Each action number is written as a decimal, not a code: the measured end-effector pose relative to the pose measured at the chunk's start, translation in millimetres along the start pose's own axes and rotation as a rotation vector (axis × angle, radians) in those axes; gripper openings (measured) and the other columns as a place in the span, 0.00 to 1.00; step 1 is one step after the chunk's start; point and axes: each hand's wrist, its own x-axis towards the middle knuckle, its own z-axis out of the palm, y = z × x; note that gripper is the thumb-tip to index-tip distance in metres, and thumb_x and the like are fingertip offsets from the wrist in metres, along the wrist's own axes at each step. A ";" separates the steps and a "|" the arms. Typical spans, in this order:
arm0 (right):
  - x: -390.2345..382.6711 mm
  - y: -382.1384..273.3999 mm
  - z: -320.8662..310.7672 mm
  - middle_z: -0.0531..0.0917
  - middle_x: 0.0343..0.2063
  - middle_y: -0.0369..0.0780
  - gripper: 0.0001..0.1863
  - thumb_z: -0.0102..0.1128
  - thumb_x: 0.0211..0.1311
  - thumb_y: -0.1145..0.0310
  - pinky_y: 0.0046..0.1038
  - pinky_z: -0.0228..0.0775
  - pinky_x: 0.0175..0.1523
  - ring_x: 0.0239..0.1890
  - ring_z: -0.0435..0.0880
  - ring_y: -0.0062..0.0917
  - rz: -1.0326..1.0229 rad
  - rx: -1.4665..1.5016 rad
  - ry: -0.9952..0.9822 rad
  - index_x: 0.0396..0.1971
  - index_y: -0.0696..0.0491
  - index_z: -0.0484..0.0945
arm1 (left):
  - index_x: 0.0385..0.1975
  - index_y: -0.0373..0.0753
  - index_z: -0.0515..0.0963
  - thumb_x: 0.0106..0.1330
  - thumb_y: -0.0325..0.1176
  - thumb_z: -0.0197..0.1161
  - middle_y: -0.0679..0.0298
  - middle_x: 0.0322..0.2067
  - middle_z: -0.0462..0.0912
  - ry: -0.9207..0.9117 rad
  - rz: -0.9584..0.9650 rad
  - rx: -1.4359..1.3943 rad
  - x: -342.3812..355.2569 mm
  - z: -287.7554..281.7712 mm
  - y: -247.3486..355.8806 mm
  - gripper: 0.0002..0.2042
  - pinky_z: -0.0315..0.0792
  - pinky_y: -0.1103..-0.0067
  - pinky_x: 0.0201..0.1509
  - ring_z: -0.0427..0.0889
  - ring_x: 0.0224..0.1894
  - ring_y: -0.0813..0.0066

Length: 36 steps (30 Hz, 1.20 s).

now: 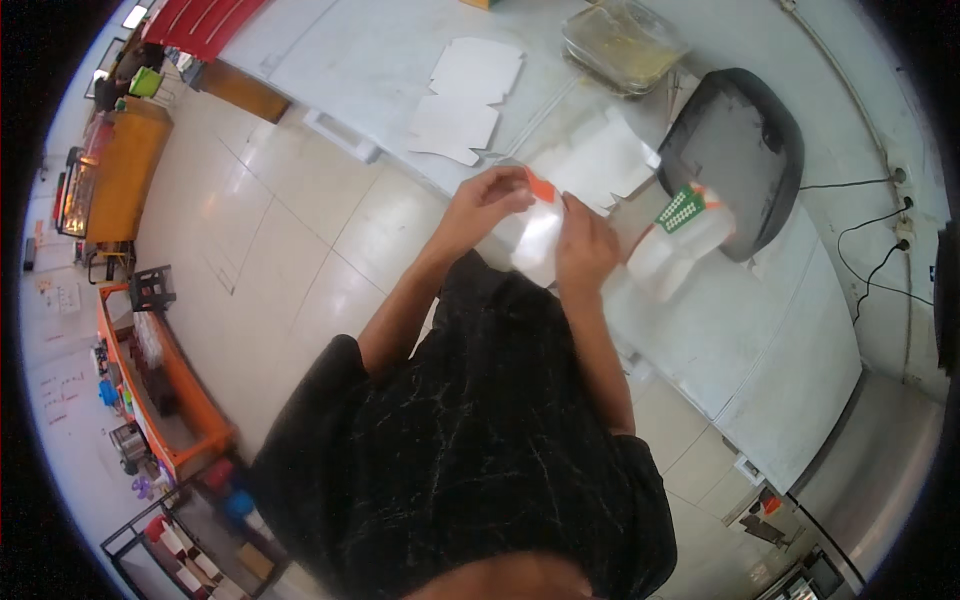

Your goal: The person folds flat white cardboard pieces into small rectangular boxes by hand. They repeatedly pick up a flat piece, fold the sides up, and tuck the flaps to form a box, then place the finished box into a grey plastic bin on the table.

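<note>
Between my two hands is a white paper food box (537, 238) with an orange patch at its upper end. My left hand (488, 205) pinches it near that orange patch, fingers bent. Along its other side, my right hand (587, 243) grips the edge. To the right of my right hand, a folded white box (672, 255) with green and orange print sits on the table, somewhat blurred. Flat white carton blanks (598, 158) lie just beyond my hands, and another flat blank (468, 98) is farther off to the left.
The pale table (745, 330) runs diagonally under the boxes. A dark grey tray (735, 160) rests against the wall at right, beside a clear plastic container (622, 45). Black cables (868, 230) hang from wall sockets. An orange-framed bench (165, 390) stands across the tiled floor at left.
</note>
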 end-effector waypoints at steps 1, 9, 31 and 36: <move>-1.1 -0.6 -0.6 0.84 0.35 0.30 0.11 0.60 0.56 0.74 0.29 0.70 0.35 0.33 0.82 0.22 0.020 0.005 -0.025 0.40 0.48 0.81 | 0.56 0.27 0.69 0.71 0.40 0.57 0.54 0.48 0.79 0.008 -0.042 -0.073 0.0 -0.2 0.3 0.23 0.74 0.72 0.56 0.80 0.48 0.67; 4.9 -7.4 -6.0 0.84 0.38 0.32 0.09 0.62 0.57 0.73 0.27 0.71 0.36 0.35 0.83 0.24 0.012 0.134 -0.015 0.39 0.50 0.81 | 0.51 0.26 0.73 0.70 0.34 0.58 0.56 0.45 0.80 0.052 -0.158 -0.317 -4.9 6.9 -2.7 0.17 0.76 0.73 0.54 0.81 0.45 0.71; 27.0 -10.7 -28.9 0.83 0.37 0.37 0.08 0.61 0.64 0.70 0.20 0.73 0.37 0.36 0.81 0.17 0.649 0.999 -0.299 0.40 0.57 0.82 | 0.45 0.32 0.80 0.64 0.25 0.62 0.62 0.39 0.85 0.113 0.160 0.185 -5.5 9.0 2.8 0.11 0.75 0.80 0.45 0.81 0.40 0.78; 35.4 -16.1 -32.3 0.83 0.39 0.38 0.08 0.62 0.63 0.69 0.22 0.75 0.39 0.38 0.82 0.20 0.597 0.952 -0.334 0.39 0.56 0.82 | 0.42 0.33 0.81 0.62 0.25 0.64 0.59 0.37 0.85 0.187 0.295 0.401 -9.6 10.4 10.6 0.10 0.75 0.80 0.42 0.83 0.37 0.74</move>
